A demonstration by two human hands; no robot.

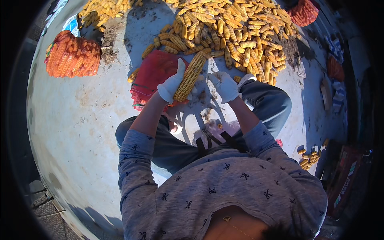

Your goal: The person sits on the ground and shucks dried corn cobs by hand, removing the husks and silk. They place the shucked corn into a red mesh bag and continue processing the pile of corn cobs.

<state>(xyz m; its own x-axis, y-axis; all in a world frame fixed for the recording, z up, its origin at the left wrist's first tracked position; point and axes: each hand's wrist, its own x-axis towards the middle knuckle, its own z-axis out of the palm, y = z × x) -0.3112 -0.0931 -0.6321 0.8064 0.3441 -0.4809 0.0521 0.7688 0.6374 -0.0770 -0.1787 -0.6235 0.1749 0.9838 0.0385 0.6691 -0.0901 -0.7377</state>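
My left hand, in a white glove, grips a husked yellow ear of corn that points up and to the right. The ear lies across the palm, with the thumb along its left side. To the right of it and apart from it is my right hand, also white-gloved, its fingers curled inward. Whether anything small is inside those fingers is hidden. A red mesh sack lies on the ground behind my left hand, partly covered by it. Just beyond the sack, loose ears of corn form a wide heap.
A filled orange mesh sack stands at the left, and another filled mesh sack is at the far right. More corn lies at the upper left. A few ears rest on the concrete floor to my right.
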